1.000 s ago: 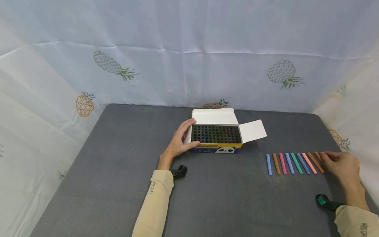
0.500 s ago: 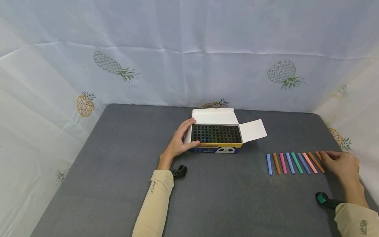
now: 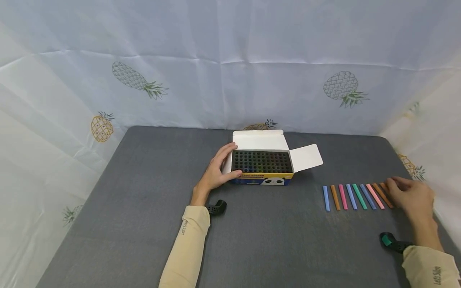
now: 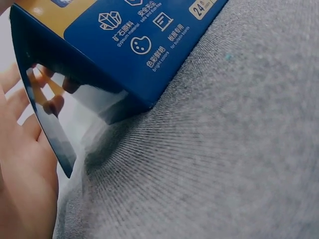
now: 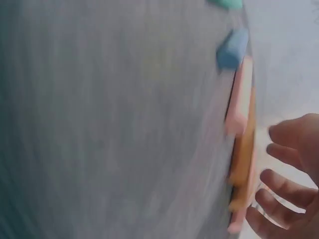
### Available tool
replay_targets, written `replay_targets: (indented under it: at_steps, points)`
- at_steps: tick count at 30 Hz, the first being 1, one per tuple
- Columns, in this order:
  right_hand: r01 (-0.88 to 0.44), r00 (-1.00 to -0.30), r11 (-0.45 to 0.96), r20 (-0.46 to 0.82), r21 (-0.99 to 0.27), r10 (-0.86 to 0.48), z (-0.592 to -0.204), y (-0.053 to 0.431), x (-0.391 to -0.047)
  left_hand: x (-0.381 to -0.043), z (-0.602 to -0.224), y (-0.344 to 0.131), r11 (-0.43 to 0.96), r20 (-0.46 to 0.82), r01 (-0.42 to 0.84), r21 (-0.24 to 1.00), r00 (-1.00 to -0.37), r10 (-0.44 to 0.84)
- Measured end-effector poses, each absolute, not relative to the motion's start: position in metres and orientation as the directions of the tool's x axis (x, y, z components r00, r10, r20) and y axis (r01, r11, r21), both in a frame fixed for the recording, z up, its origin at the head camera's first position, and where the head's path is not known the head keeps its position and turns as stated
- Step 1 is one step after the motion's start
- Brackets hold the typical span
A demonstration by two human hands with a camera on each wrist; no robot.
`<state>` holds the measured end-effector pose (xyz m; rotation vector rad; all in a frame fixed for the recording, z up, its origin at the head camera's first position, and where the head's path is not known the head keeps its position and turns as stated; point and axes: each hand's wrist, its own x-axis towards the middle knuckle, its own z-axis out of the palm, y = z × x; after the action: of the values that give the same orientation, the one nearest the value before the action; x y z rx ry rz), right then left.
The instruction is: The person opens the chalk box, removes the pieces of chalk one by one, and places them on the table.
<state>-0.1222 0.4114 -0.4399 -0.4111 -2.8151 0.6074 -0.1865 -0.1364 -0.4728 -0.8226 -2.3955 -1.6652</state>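
My left hand (image 3: 214,172) holds the left end of an open chalk box (image 3: 266,179), thumb at its front edge and fingers at the back corner. The left wrist view has the blue and yellow box side (image 4: 134,50), with the hand behind a hanging end flap (image 4: 42,109). At the right end of a row of coloured chalk sticks, my right hand (image 3: 412,198) hovers with bent, separated fingers. In the right wrist view the fingers (image 5: 286,189) are beside orange chalk (image 5: 243,154) and pink chalk (image 5: 239,107), nothing visible between them. The hand partly hides the row's last sticks.
The box's inner holder (image 3: 261,161) has rows of round holes; its white lid (image 3: 261,140) and right flap (image 3: 306,157) stand open. Blue chalk (image 3: 326,198), magenta chalk (image 3: 343,197) and green chalk (image 3: 359,196) lie along the row on the grey tabletop (image 3: 288,240).
My right hand has shifted slightly up and left, away from the chalk at the row's right end. The left hand stays on the box.
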Motion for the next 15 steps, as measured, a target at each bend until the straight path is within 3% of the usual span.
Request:
replay_targets:
  at_steps: [3, 6, 11, 15]
  points:
    - [0.118, -0.905, 0.869, 0.307, -0.480, 0.293, -0.436, 0.393, -0.129, -0.186, -0.470, -0.140, 0.277, 0.383, 0.495, 0.824, -0.846, 0.371]
    - [0.051, -0.891, 0.835, 0.352, -0.548, 0.285, -0.428, 0.364, -0.136, -0.185, -0.467, -0.143, 0.322, 0.373, 0.498, 0.805, -0.847, 0.378]
    - [-0.091, -0.909, 0.795, 0.377, -0.599, 0.180, -0.412, 0.313, -0.144, -0.179, -0.462, -0.146, 0.411, 0.348, 0.499, 0.763, -0.853, 0.390]
    - [-0.136, -0.952, 0.798, 0.300, -0.588, 0.059, -0.396, 0.279, -0.144, -0.175, -0.452, -0.147, 0.500, 0.340, 0.493, 0.713, -0.865, 0.368]
